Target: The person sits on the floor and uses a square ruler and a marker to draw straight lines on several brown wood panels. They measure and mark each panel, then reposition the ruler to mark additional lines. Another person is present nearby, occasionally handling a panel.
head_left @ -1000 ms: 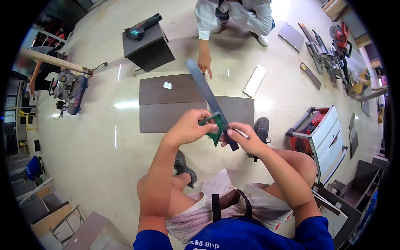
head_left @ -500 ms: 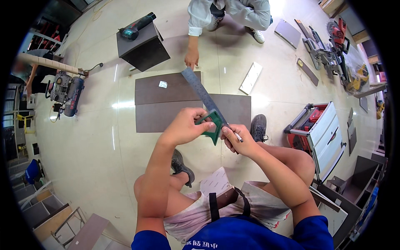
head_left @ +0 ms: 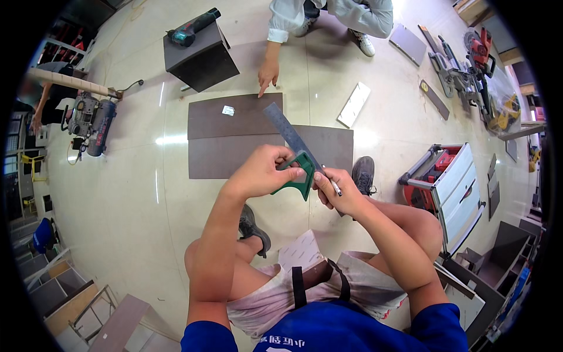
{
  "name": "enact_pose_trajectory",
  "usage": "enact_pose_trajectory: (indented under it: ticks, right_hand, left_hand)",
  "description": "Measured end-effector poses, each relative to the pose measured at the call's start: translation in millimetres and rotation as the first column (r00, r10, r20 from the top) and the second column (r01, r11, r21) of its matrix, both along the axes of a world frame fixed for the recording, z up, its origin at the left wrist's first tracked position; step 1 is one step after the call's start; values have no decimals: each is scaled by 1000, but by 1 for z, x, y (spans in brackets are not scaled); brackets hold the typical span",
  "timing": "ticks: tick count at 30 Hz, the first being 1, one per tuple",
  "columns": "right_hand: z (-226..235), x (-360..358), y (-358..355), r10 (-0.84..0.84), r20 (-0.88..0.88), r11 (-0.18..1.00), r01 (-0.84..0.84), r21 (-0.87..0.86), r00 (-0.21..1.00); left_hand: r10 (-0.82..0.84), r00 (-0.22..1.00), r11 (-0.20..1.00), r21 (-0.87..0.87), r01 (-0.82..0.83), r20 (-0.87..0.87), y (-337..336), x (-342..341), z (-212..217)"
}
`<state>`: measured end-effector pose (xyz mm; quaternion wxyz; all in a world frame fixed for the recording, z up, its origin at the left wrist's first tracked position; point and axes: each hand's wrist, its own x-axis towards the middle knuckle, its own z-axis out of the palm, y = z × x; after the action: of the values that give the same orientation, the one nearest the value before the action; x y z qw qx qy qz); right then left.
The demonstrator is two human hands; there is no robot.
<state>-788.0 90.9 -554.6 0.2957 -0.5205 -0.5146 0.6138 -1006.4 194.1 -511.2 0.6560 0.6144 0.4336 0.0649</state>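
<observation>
A combination square, with a steel blade (head_left: 288, 130) and a green head (head_left: 307, 189), is held in the air above the floor boards. Fingers and thumb of my left hand (head_left: 262, 174) are closed on the green head. My right hand (head_left: 344, 192) grips the near end of the blade, which pokes out below the fingers. A slim white pen or pencil (head_left: 336, 185) also sticks out of my right hand. Beneath the blade lie dark brown boards (head_left: 217, 157), one bearing a small white label (head_left: 228, 110). A co-worker's hand (head_left: 268, 71) points a finger at the far board.
A dark box-like unit (head_left: 202, 64) carries a cordless drill (head_left: 187, 35) at the back left. An air compressor (head_left: 97, 126) stands farther left. To the right are a red-and-grey machine (head_left: 448, 188), a white strip (head_left: 354, 105) and a mitre saw (head_left: 469, 64). My shoe (head_left: 363, 175) is beside the boards.
The blade has slid toward me through the green head, and its near end now shows below my right hand. The co-worker's pointing finger has shifted left over the far board.
</observation>
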Motion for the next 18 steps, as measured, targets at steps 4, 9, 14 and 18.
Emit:
enact_pose_trajectory:
  ticks: [4, 9, 14, 18]
  right_hand:
    - [11, -17, 5, -232, -188, 973, 226, -49, 954]
    - [13, 5, 10, -74, -68, 996, 70, -58, 995]
    - [17, 4, 7, -15, 111, 984, 35, -177, 994]
    - [9, -2, 5, -113, -41, 992, 115, 48, 993]
  left_hand:
    - [-1, 999, 1000, 12, 1, 41, -2, -1, -8]
    - [24, 1000, 998, -56, -23, 16, -2, 2, -5]
    - [45, 999, 995, -93, -45, -6, -5, -1, -4]
    - [70, 997, 994, -85, -66, 42, -9, 0, -15]
